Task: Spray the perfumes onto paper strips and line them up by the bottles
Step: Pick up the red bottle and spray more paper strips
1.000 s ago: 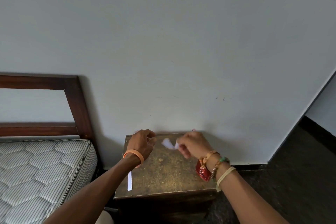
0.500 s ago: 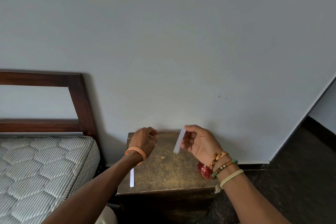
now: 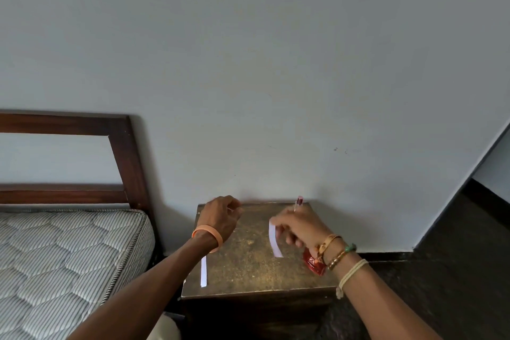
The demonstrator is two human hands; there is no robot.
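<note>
Progress seems partial: one paper strip (image 3: 203, 270) lies on the table (image 3: 248, 268), right hand (image 3: 299, 229) pinches a second strip (image 3: 275, 240), left hand (image 3: 220, 219) curled, contents unclear.

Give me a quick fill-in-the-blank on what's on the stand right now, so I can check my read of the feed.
The held strip is pinched by the ____ hand.
The other strip lies flat by the stand's ____ edge.
The bottle below the beaded wrist is ____.
Missing words: right; left; red.
</note>
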